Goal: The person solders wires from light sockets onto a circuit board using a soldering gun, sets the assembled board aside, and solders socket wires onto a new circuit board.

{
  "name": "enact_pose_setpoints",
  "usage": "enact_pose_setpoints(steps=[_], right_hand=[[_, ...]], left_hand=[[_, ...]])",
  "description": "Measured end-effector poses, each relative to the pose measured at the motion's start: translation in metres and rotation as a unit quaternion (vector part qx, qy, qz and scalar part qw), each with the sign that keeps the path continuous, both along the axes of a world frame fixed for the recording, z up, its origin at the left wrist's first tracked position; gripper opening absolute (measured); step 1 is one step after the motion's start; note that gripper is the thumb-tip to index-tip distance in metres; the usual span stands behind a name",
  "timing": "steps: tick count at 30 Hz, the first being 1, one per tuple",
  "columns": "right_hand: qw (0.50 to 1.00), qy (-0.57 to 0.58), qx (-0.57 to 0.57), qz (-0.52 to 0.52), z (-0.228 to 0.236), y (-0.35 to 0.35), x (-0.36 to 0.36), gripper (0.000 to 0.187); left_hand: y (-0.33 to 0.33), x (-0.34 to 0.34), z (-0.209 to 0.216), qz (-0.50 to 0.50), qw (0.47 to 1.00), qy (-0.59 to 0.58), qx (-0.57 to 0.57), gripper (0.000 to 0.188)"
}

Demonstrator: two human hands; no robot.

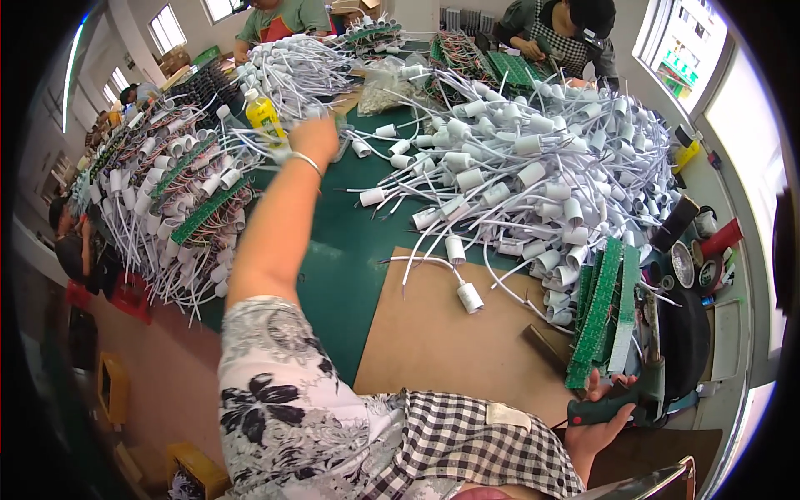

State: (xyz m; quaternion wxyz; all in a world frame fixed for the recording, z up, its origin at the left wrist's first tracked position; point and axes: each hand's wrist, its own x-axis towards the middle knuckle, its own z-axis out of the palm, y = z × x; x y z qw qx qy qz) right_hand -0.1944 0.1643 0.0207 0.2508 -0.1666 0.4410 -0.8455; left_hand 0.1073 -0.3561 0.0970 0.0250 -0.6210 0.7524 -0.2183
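My left hand (315, 138), with a bracelet at the wrist, reaches to the far side of the green bench top, beside a yellow bottle (263, 115). Its fingers look closed and are partly hidden; something clear shows next to them, too blurred to name. At the lower right, my right hand (607, 415) wraps round the dark green handle of a soldering gun (615, 406), whose metal barrel points away from me. Just beyond it lie stacked green circuit board strips (602, 308). Two white lamp sockets with wires, one of them a lamp socket (469, 297), rest on the brown board (450, 350).
A large heap of white wired sockets (542, 167) fills the right side. More sockets and circuit strips pile up on the left (179, 200). A clear plastic bag (385, 90) lies at the back. Solder spools and a dark round object (690, 337) border the right edge. Two people work opposite.
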Motion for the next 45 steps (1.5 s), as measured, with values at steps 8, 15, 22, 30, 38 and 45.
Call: enact_pose_setpoints(steps=[8, 15, 22, 30, 38, 45], right_hand=[[0.999, 0.026, 0.005, 0.023, 0.006, 0.003, -0.003, 0.048], [0.998, 0.030, 0.047, -0.022, 0.010, -0.011, 0.002, 0.053], [0.994, 0.031, 0.089, -0.056, 0.013, -0.016, 0.002, 0.053], [0.999, 0.050, -0.004, 0.018, 0.006, -0.011, -0.004, 0.047], [0.999, 0.025, -0.008, -0.029, 0.002, 0.006, -0.002, 0.052], [0.999, 0.015, -0.020, -0.043, -0.004, 0.020, -0.011, 0.051]], left_hand=[[0.009, -0.036, -0.007, -0.033, 0.997, -0.027, 0.069, 0.052], [-0.059, -0.090, -0.064, -0.195, 0.970, 0.128, 0.069, 0.072], [-0.039, -0.110, -0.069, -0.125, 0.912, 0.142, 0.363, 0.091], [0.041, -0.087, -0.066, -0.242, 0.917, 0.030, 0.315, 0.104], [0.056, -0.090, -0.055, -0.146, 0.763, 0.476, 0.412, 0.076], [0.049, -0.121, 0.054, -0.169, 0.712, 0.502, 0.461, 0.070]])
